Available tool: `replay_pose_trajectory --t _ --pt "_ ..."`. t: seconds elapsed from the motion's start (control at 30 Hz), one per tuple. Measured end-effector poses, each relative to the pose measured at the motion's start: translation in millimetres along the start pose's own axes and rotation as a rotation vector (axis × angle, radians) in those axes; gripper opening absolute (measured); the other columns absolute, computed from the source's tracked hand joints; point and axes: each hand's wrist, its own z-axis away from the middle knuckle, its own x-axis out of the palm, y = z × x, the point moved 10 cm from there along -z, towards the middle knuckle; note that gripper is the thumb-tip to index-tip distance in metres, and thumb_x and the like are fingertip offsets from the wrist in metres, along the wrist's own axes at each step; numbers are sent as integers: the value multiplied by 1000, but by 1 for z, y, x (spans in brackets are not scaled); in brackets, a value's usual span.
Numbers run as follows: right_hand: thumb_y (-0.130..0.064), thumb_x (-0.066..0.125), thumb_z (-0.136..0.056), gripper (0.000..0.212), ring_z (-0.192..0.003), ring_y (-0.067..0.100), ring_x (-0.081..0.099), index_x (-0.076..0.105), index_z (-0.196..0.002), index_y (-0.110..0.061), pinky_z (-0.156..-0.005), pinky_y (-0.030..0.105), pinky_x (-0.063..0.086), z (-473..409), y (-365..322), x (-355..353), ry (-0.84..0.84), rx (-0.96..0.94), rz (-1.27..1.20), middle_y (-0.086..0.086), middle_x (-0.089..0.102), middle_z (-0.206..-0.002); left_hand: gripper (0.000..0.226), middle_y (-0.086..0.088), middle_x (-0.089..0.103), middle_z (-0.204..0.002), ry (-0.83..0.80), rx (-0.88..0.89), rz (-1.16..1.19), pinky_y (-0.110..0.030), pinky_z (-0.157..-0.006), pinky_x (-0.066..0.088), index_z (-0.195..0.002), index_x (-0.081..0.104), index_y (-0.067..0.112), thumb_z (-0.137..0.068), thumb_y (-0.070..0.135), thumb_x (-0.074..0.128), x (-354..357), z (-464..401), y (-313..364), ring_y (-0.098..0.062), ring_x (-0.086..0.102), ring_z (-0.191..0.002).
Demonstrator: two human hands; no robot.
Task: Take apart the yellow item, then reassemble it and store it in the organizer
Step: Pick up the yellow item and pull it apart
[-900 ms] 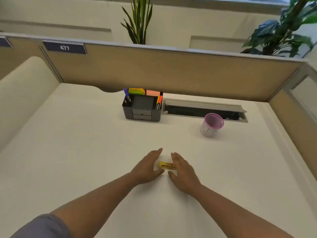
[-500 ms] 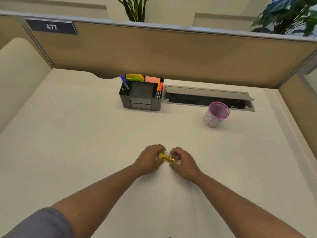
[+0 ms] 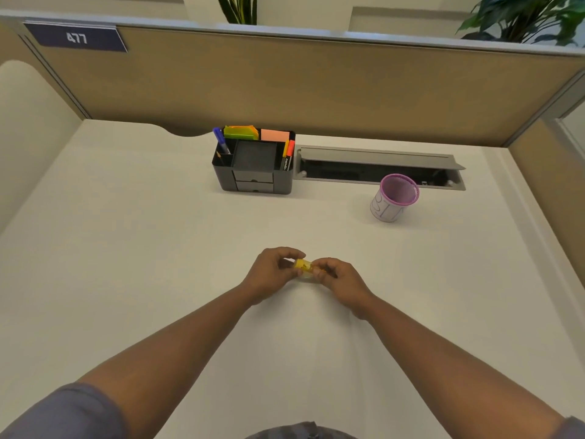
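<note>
A small yellow item (image 3: 304, 267), short and tube-shaped, is held between both hands just above the white desk at its middle. My left hand (image 3: 273, 272) grips its left end with fingers curled. My right hand (image 3: 339, 279) pinches its right end. Most of the item is hidden by my fingers, so I cannot tell whether it is in one piece. The dark grey desk organizer (image 3: 255, 182) stands at the back of the desk, with pens, markers and sticky notes in its compartments and two small drawers in front.
A pink mesh cup (image 3: 395, 198) stands at the back right. Behind it an open grey cable hatch (image 3: 380, 167) is set into the desk. A tan partition wall (image 3: 316, 87) closes the back and right side.
Both hands closed on the yellow item that lay on the desk and lifted it slightly. The camera tilted down and came nearer.
</note>
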Motion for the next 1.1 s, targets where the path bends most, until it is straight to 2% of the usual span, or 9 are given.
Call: replay_pose_trajectory --t 0.1,0.27,0.43,0.57,0.73,0.87,0.97,1.1 --pt "-11 71 -95 23 -94 16 63 71 -116 -21 -91 33 52 0 1 0 -17 7 -40 8 72 -111 31 8 79 -92 4 11 -17 -31 -86 59 -105 76 29 -85 5 76 -3 -1 4 -7 75 -86" --pt "-6 73 -92 24 -101 18 65 74 -108 -25 -95 34 52 0 3 0 -24 28 -85 10 74 -117 25 -1 78 -93 -14 25 -98 -28 -84 58 -102 77 25 -84 7 78 -4 -1 6 -4 70 -79" --pt "-3 73 -92 24 -101 19 65 75 -109 -21 -96 35 53 0 4 0 -37 47 -92 10 75 -116 27 -5 79 -101 -33 42 -180 -33 -91 60 -105 78 18 -83 3 79 -4 -2 12 -14 73 -90" --pt "-2 73 -91 28 -93 14 67 76 -99 -29 -81 20 53 1 2 -2 -20 48 -125 1 77 -105 29 -3 79 -102 -10 58 -198 -36 -94 60 -106 78 16 -81 3 81 -5 -2 18 -17 74 -95" --pt "-3 73 -91 27 -91 11 67 77 -97 -29 -80 18 52 1 2 -3 -16 52 -136 -1 77 -102 28 1 78 -100 -12 51 -182 -35 -94 60 -108 78 19 -83 6 80 -7 -3 18 -14 74 -94" --pt "-4 74 -91 25 -93 11 67 76 -102 -25 -83 21 52 1 1 -4 -28 55 -156 4 77 -109 25 3 78 -96 -3 46 -123 -28 -85 59 -108 77 21 -86 8 78 -13 -2 19 -4 72 -85" --pt "-3 76 -90 24 -93 11 69 75 -106 -20 -81 19 53 1 2 -4 -38 60 -176 7 77 -112 24 -1 79 -100 -17 18 -39 -32 -89 60 -108 75 17 -87 7 76 -13 -1 16 -17 75 -92" --pt "0 75 -89 27 -89 7 70 72 -112 -12 -78 17 53 1 3 -5 -60 62 -186 5 76 -107 20 -6 78 -107 -26 -9 114 -36 -93 58 -107 72 12 -89 4 73 -10 2 12 -22 75 -97"
